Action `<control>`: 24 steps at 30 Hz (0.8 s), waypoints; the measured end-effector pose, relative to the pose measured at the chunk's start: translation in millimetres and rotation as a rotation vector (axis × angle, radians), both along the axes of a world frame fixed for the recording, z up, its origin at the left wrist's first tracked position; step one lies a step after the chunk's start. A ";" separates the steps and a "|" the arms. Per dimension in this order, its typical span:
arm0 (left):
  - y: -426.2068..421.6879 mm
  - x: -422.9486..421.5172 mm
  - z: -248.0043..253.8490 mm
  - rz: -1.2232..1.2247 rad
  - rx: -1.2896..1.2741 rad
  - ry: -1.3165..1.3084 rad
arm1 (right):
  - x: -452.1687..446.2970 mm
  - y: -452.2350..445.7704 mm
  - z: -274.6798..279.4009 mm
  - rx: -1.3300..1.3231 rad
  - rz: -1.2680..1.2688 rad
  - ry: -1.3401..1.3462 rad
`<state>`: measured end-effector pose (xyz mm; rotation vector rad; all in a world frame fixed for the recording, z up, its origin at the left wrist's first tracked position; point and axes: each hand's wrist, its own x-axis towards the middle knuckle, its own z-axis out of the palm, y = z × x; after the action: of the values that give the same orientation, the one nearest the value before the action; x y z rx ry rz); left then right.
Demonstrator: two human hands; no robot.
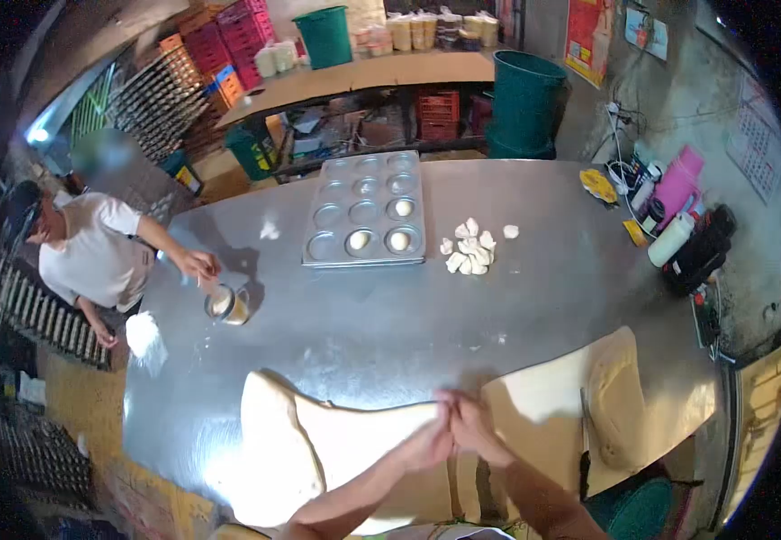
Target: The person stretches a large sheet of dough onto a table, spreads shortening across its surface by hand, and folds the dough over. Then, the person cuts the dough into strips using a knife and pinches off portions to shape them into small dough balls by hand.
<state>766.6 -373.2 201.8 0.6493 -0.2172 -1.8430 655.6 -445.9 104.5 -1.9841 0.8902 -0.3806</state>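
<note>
My left hand (426,441) and my right hand (471,427) meet at the right end of a long pale sheet of dough (363,436). Their fingers are bent together at its upper edge; what they pinch is too small to make out. The dough is folded over at its left side. To the right, a flat board or cloth (534,418) carries another lump of dough (615,405), with a thin dark tool (586,418) along its left edge.
A round-cup tray (363,213) holds several dough balls. Dough pieces (469,252) lie to its right. A co-worker (102,243) at the left reaches toward a glass container (228,304). Bottles (672,238) and a pink jug (678,184) stand at the right edge.
</note>
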 end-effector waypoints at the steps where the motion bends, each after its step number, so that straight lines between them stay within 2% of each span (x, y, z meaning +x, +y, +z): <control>1: 20.7 -4.8 -7.0 0.012 -0.006 -0.004 | -11.6 4.8 2.1 -0.006 0.012 -0.004; 3: 85.2 -2.8 -23.8 -0.534 0.034 -0.214 | -32.7 17.1 24.9 0.132 0.031 0.024; 4: 105.1 -0.6 -26.4 -0.534 0.049 -0.211 | -32.6 7.4 25.7 0.229 -0.089 0.093; 5: 122.1 -2.9 -22.3 -0.563 0.061 -0.371 | -31.7 -13.5 25.3 0.331 -0.216 0.175; 7: 148.5 -17.0 -14.7 -0.635 0.072 -0.674 | -37.4 -44.5 27.9 0.107 -0.229 0.060; 8: 154.1 -20.6 -12.4 -0.665 0.064 -0.845 | -35.8 -52.7 39.8 0.152 -0.208 0.197; 10: 162.9 -31.0 -11.8 -0.365 0.085 -0.813 | -24.0 -60.2 34.5 0.168 0.015 0.499; 11: 164.4 -37.5 -14.4 -0.369 0.082 -0.817 | -21.6 -49.9 31.2 0.167 0.010 0.495; 13: 169.2 -53.0 -19.4 -0.072 0.116 -0.860 | -25.1 -21.7 19.4 -0.515 0.209 0.619; 15: 174.1 -74.2 -15.0 -0.061 0.126 -0.873 | -26.8 -7.8 -25.0 -0.611 0.120 0.461; 16: 172.7 -82.1 -10.7 -0.056 0.130 -0.894 | -33.4 -3.5 -19.7 -0.628 0.131 0.447; 19: 178.3 -94.0 -6.2 -0.037 0.115 -0.976 | -66.0 13.3 -10.9 -0.152 0.202 0.084; 21: 179.3 -93.5 -18.8 -0.003 0.074 -1.014 | -98.0 43.0 40.0 -0.041 0.294 0.014; 23: 176.3 -91.1 -29.5 -0.142 -0.156 -1.694 | -126.9 71.9 104.1 -0.058 0.364 -0.093; 24: 172.5 -88.7 -47.5 -0.077 -0.267 -1.748 | -138.0 80.9 135.2 -0.103 0.374 -0.193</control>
<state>677.9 -200.7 154.3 1.8769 -1.5567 -0.7800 517.6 -365.0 239.7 -2.1123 0.3733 -0.3976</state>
